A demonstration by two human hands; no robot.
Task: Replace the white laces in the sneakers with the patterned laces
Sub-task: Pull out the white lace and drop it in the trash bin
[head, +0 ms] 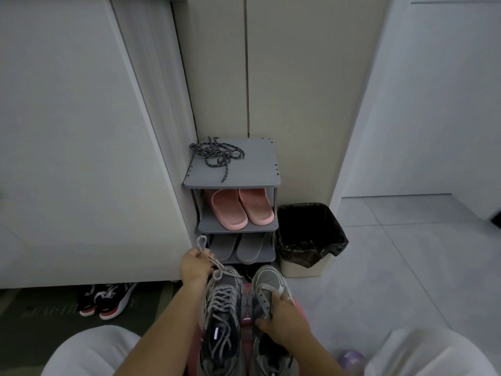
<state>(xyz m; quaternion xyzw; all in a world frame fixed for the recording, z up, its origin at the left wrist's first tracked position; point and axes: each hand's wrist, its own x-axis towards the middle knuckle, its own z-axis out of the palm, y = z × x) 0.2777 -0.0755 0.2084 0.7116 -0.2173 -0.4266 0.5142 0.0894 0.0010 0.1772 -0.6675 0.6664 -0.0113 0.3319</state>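
Plainly the white lace (218,270) is soft, light and limp, so I judge it best taken near its free end and drawn straight out through the eyelets. My left grip (195,265) pinches that lace beyond the toe of the left sneaker (222,321), arm stretched forward. My right grip (282,314) curls round the right sneaker (268,278) at its tongue. Both sneakers sit between my knees. The patterned laces (217,154) lie tangled on the shoe rack (252,169), well apart.
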